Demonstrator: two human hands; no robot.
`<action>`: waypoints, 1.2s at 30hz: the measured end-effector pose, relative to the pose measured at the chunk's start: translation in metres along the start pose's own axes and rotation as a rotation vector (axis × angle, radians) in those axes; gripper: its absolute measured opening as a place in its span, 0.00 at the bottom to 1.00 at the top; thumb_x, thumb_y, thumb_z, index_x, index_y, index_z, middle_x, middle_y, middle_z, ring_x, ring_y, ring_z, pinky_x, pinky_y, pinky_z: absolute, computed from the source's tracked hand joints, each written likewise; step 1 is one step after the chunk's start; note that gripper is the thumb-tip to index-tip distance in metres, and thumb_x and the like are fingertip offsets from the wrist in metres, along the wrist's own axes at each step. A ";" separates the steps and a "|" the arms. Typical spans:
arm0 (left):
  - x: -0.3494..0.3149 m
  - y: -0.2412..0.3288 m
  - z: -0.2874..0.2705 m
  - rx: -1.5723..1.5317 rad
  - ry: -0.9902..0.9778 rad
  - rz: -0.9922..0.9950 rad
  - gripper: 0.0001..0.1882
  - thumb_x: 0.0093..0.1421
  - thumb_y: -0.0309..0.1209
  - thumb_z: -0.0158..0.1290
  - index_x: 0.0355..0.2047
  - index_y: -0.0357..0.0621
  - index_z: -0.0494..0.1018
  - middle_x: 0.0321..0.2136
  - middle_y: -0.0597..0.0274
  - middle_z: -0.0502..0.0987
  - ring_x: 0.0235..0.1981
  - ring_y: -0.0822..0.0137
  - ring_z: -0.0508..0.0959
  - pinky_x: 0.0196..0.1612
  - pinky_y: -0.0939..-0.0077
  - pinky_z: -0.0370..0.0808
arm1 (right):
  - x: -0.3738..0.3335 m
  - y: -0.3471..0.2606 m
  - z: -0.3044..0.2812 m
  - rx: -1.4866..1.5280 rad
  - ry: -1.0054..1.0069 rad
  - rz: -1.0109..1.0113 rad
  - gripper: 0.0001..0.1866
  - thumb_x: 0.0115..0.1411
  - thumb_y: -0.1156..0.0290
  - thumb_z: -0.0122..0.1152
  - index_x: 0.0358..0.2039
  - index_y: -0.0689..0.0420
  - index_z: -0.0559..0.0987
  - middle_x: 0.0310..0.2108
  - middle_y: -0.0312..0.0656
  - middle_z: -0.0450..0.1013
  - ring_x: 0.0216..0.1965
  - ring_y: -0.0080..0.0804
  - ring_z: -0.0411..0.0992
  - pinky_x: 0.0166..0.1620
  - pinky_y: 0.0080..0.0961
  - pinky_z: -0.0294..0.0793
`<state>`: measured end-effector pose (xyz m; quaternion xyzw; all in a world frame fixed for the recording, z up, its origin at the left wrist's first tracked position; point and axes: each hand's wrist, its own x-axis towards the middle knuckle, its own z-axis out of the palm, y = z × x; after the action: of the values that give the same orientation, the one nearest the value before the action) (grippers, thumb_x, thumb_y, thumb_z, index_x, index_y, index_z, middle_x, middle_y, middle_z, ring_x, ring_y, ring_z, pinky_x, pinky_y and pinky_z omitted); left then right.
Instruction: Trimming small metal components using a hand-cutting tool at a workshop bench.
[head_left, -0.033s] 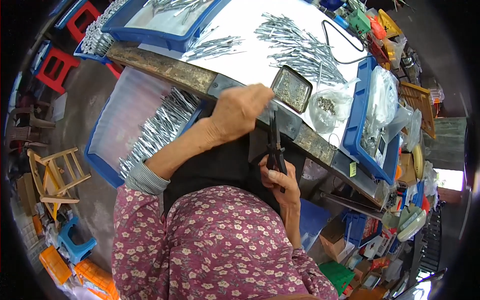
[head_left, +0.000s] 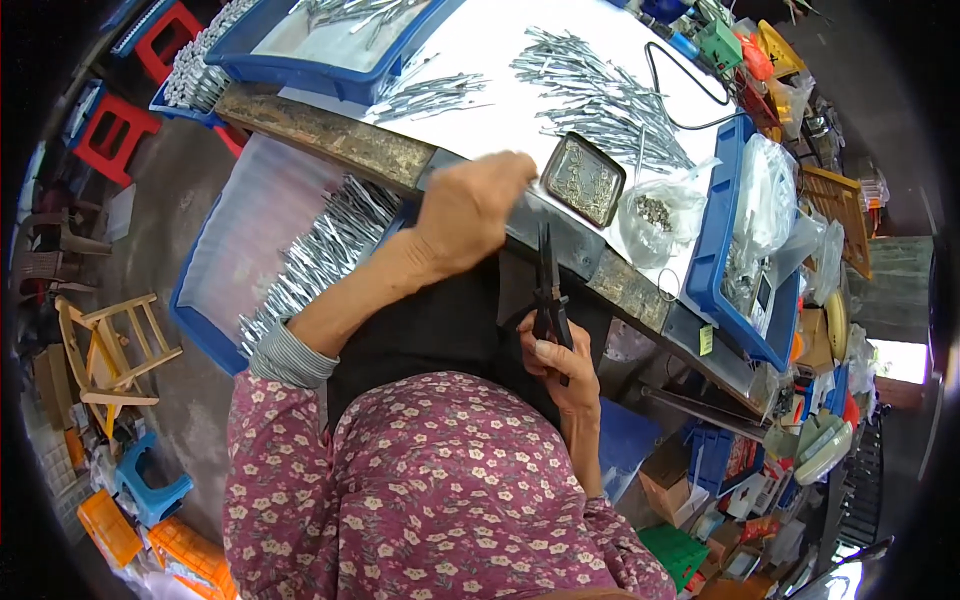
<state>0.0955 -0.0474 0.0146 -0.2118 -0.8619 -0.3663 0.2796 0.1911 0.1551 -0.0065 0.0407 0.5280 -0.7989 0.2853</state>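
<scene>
My right hand (head_left: 562, 355), low in front of my body, is wrapped round the handles of black long-nose pliers (head_left: 548, 275). The pliers' slim jaws point up toward the table edge. My left hand (head_left: 468, 212) is raised over the metal-clad table edge, left of the pliers' tips, its fingers curled together. Anything between those fingertips is hidden and blurred. Just beyond, a dark rectangular dish (head_left: 584, 180) holds tiny metal parts. Thin silvery metal strips (head_left: 600, 95) lie in a loose pile on the white tabletop, with a smaller heap (head_left: 430, 97) to their left.
Beside the dish sits a clear plastic bag of small parts (head_left: 655, 212). A blue tray (head_left: 735, 300) with plastic bags borders the right. Another blue tray (head_left: 350, 85) stands far left. Below the table edge, a blue bin (head_left: 200, 320) holds more strips. A wooden stool (head_left: 118, 350) stands left.
My left hand has drawn slightly left, away from the pliers' tips, so the jaws show more plainly. The right hand and pliers stay in place.
</scene>
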 end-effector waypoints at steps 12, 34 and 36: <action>0.036 -0.104 0.000 0.241 -0.177 -0.350 0.08 0.57 0.31 0.45 0.31 0.37 0.64 0.21 0.51 0.71 0.22 0.59 0.73 0.27 0.66 0.69 | 0.003 0.016 0.002 -0.303 -0.021 -0.007 0.19 0.46 0.61 0.61 0.32 0.63 0.72 0.20 0.31 0.61 0.23 0.19 0.59 0.27 0.19 0.57; 0.044 -0.100 0.018 0.261 -0.265 -0.300 0.06 0.49 0.24 0.46 0.29 0.35 0.66 0.28 0.42 0.70 0.33 0.43 0.71 0.36 0.55 0.68 | 0.004 0.019 0.002 -0.526 -0.011 -0.011 0.20 0.44 0.59 0.63 0.31 0.61 0.72 0.21 0.32 0.62 0.24 0.20 0.59 0.29 0.21 0.59; 0.041 -0.097 0.016 0.286 -0.254 -0.206 0.06 0.48 0.23 0.45 0.28 0.34 0.66 0.27 0.41 0.70 0.32 0.42 0.71 0.35 0.55 0.68 | 0.003 0.021 0.003 -0.550 -0.027 -0.011 0.18 0.45 0.61 0.62 0.32 0.60 0.72 0.21 0.33 0.63 0.24 0.20 0.60 0.28 0.21 0.59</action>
<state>0.0046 -0.0910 -0.0181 -0.1252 -0.9505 -0.2372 0.1570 0.1994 0.1456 -0.0233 -0.0517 0.7216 -0.6273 0.2884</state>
